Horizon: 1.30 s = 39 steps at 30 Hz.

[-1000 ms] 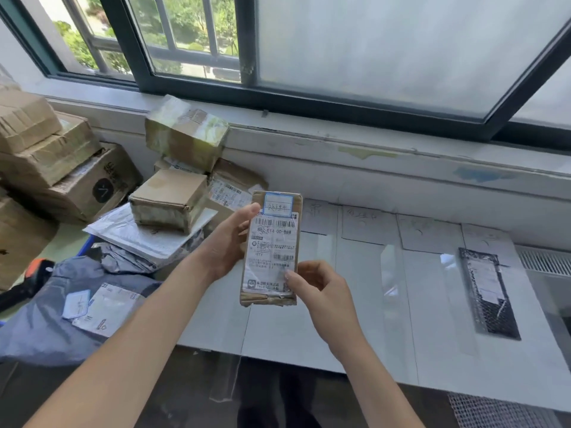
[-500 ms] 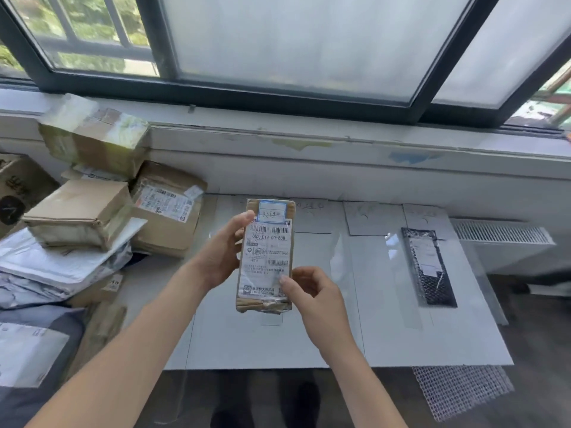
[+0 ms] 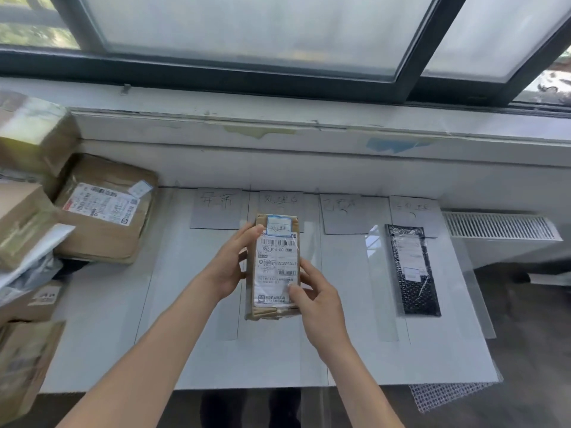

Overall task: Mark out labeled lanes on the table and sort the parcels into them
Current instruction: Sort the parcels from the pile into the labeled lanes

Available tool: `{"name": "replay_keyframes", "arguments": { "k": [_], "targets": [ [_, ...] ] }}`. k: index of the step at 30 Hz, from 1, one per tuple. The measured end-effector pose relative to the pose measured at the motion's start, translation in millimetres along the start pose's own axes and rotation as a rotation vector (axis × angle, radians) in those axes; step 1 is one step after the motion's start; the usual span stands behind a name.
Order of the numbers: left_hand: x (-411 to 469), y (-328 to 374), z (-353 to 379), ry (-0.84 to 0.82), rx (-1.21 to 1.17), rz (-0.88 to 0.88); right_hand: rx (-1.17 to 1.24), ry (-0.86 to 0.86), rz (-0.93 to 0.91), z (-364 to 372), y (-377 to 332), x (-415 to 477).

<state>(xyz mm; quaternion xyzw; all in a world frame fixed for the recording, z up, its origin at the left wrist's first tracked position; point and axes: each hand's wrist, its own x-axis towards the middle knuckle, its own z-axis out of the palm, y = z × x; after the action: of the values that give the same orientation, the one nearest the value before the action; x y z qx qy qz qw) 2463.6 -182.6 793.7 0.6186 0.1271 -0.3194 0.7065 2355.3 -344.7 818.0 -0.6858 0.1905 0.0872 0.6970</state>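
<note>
Both hands grip the brown parcel (image 3: pixel 275 267): left hand (image 3: pixel 227 270) on its long left edge, right hand (image 3: pixel 312 299) at its lower right corner. It is held above the table (image 3: pixel 108 319). Probably light and stiff; tape may be slick, so grip opposite long edges.

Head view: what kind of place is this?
Likely a makeshift parcel-sorting station, perhaps in an office or mailroom: a white table under a window, marked into lanes with handwritten lane labels, a black mailer lying in the rightmost lane, and shipping boxes piled at the left.
</note>
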Motion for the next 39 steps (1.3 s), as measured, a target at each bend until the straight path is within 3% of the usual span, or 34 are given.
{"name": "replay_keyframes", "arguments": {
  "k": [20,26,39],
  "targets": [
    [34.0,-36.8,14.2,-0.031,-0.371,-0.182,-0.1,0.001,0.061,5.8,34.0,59.3],
    [30.3,-47.4,7.6,0.08,-0.251,-0.041,-0.113,-0.033,0.083,12.7,41.9,68.7],
    [35.2,-45.6,4.8,0.169,-0.129,-0.03,-0.13,-0.06,0.095,16.9,43.5,80.7]
  ]
}}
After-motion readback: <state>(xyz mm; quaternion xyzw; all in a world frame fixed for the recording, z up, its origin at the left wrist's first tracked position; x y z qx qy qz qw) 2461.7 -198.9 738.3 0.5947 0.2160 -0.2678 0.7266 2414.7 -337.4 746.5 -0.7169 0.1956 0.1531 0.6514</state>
